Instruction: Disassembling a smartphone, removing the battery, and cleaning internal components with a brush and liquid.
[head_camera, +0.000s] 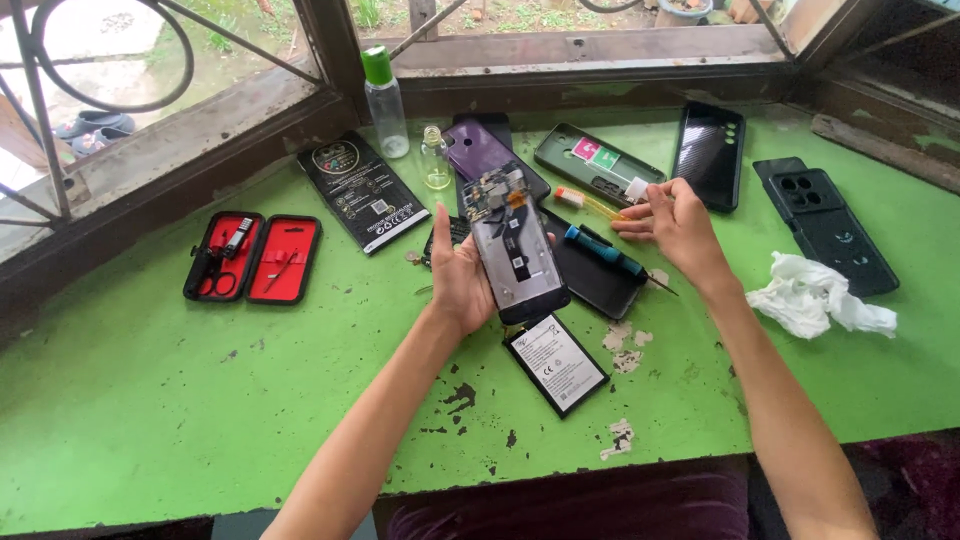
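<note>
My left hand (458, 278) holds an opened phone (511, 245) with its back cover off, its circuit board showing at the top. My right hand (677, 222) reaches past it to a small tube with a white cap (600, 203) lying on the green table (200, 400); its fingers pinch the white cap end. A blue-handled screwdriver (606, 253) rests on a dark phone panel (590, 272) just below that hand. A flat phone battery (556, 363) lies on the table under the held phone.
An open red tool case (253, 257) lies at left. A black packet (362, 190), a green-capped bottle (384, 100), a small glass vial (435, 160), a purple cover (478, 148), several dark phone cases (710, 155) and a crumpled white tissue (815, 298) surround the work. Window frame behind.
</note>
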